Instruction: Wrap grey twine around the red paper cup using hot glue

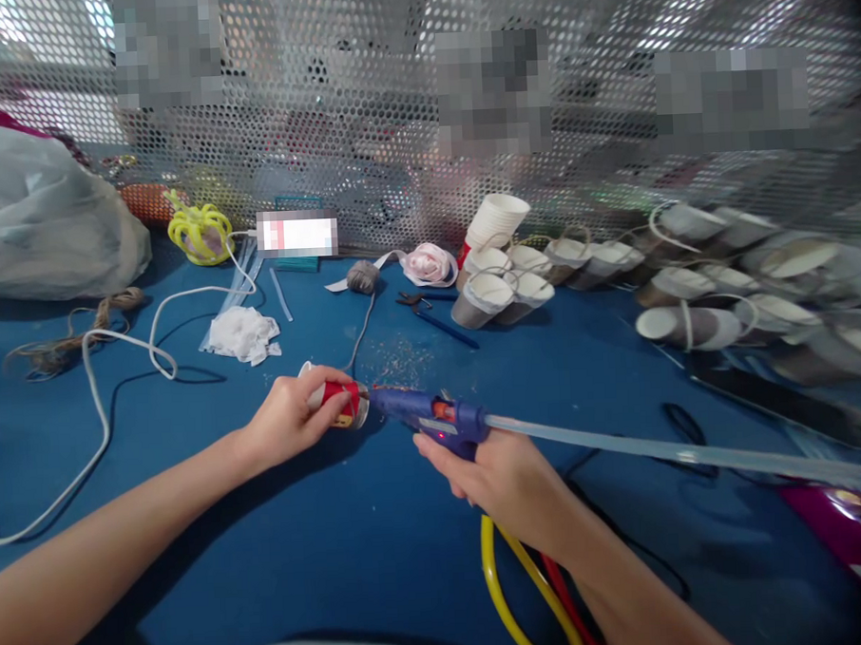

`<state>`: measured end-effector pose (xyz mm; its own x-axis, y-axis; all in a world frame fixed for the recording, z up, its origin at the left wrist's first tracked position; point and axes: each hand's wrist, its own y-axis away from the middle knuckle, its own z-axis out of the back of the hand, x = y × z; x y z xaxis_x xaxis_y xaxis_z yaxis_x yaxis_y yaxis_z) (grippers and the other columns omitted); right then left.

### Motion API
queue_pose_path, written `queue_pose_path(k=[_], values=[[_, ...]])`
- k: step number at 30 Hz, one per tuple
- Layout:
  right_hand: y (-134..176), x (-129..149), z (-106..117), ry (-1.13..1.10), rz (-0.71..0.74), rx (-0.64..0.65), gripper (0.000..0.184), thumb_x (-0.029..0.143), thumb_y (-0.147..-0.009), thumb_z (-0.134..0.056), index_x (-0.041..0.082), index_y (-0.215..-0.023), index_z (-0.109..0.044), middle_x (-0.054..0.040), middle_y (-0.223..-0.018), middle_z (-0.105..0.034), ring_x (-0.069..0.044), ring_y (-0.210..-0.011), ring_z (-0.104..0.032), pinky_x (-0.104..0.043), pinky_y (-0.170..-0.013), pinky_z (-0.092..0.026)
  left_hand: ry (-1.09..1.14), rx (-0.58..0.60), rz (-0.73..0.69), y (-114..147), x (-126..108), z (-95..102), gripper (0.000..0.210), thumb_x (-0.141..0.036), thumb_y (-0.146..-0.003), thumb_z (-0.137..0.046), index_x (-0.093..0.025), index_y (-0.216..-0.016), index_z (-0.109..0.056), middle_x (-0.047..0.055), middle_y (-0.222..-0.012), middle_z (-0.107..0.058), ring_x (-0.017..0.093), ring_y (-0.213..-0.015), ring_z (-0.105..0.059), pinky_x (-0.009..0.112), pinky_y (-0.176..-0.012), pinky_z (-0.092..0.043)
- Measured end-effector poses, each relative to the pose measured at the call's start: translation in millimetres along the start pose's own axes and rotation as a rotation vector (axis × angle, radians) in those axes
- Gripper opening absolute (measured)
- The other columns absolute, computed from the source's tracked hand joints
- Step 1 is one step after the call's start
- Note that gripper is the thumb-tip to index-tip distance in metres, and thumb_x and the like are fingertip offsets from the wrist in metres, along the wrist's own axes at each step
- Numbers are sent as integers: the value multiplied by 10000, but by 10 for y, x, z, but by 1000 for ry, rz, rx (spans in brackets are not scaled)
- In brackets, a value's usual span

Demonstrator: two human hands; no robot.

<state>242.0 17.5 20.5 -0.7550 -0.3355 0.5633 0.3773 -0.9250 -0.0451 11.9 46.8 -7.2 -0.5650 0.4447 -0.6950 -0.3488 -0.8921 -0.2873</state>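
Note:
My left hand (pixel 297 416) is closed around a small red and white paper cup (pixel 340 402) lying on its side, its base toward the right. In my right hand (pixel 500 467) is a blue glue gun (pixel 424 413), whose nozzle is at the cup's base; whether it touches I cannot tell. A long clear glue stick (pixel 664 452) runs out of the gun's back to the right. Grey cord leads from a small ball of twine (pixel 363 277) down toward the cup. Crumbs (pixel 404 364) are scattered just behind the gun's nozzle.
Pliers (pixel 437 324) lie beyond the gun, near a pink ribbon roll (pixel 430 264). Paper cups (pixel 483 299) wrapped in brown stand in the right half, with a white stack (pixel 497 220) behind. White scraps (pixel 244 334) and a white cable (pixel 102 403) are at left. A perforated metal screen (pixel 365 126) borders the back.

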Motion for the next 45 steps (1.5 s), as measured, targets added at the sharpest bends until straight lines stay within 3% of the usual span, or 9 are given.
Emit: queue_pose_path(k=[5, 12, 20, 24, 30, 33, 37, 40, 45], values=[[-71, -20, -39, -23, -86, -12, 446, 449, -777, -456, 221, -396, -483, 30, -301, -474, -107, -266, -446, -225, -311, -362, -7, 1, -24, 3, -11, -8, 206, -274, -832, -452, -173, -964, -572, 31, -783, -696, 120, -624, -632, 201, -579, -471], [45, 58, 22, 88, 5, -23, 330, 338, -815, -439, 236, -578, -645, 9, -358, -507, -140, -362, -500, -258, -392, -383, -23, 2, -17, -13, -18, -6, 201, -268, -832, -452, -169, -955, -576, 28, -763, -695, 117, -617, -629, 192, -568, -464], [72, 71, 59, 192, 119, -22, 246, 257, -801, -473, 240, -675, -684, 13, -367, -503, -129, -360, -474, -250, -408, -378, 11, 13, 27, -33, -25, 6, 217, -294, -833, -451, -168, -951, -582, 36, -804, -693, 126, -656, -630, 203, -593, -460], [77, 74, 68, 279, 242, -40, 236, 177, -792, -478, 246, -764, -703, 15, -390, -514, -121, -373, -472, -237, -422, -371, 19, 7, 60, -37, -13, -2, 227, -312, -829, -454, -165, -942, -585, 45, -808, -694, 136, -665, -627, 219, -605, -463], [88, 104, 109, 537, 543, -68, 347, 20, -753, -436, 211, -866, -702, 21, -404, -519, -90, -361, -448, -207, -428, -347, -10, -6, 110, -44, -13, 1, 236, -319, -817, -463, -164, -935, -597, 37, -771, -688, 138, -648, -619, 222, -590, -459], [97, 95, 110, 565, 598, -109, 357, -12, -726, -443, 198, -860, -700, 24, -400, -513, -82, -348, -432, -207, -431, -345, -15, -2, 126, -52, -28, 10, 239, -320, -814, -465, -161, -928, -603, 30, -735, -685, 136, -620, -616, 216, -563, -452], [96, 53, 69, 451, 461, -56, 310, 42, -736, -464, 221, -839, -695, 17, -414, -527, -106, -381, -464, -227, -440, -352, -2, -9, 105, -52, -14, 5, 231, -316, -818, -466, -162, -925, -600, 30, -740, -687, 136, -627, -621, 217, -572, -455], [88, 35, 38, 247, 236, -33, 224, 190, -790, -475, 220, -727, -688, 7, -404, -527, -135, -407, -497, -252, -444, -375, 24, -22, 42, -35, 22, -7, 216, -309, -820, -474, -163, -932, -588, 36, -785, -690, 130, -652, -624, 214, -597, -461], [47, 122, 57, -67, -109, 22, 298, 348, -776, -506, 217, -515, -569, 24, -356, -492, -123, -342, -477, -245, -386, -395, 20, -21, -54, 6, 51, -6, 202, -271, -824, -477, -159, -962, -574, 33, -785, -689, 111, -632, -622, 188, -577, -453]])
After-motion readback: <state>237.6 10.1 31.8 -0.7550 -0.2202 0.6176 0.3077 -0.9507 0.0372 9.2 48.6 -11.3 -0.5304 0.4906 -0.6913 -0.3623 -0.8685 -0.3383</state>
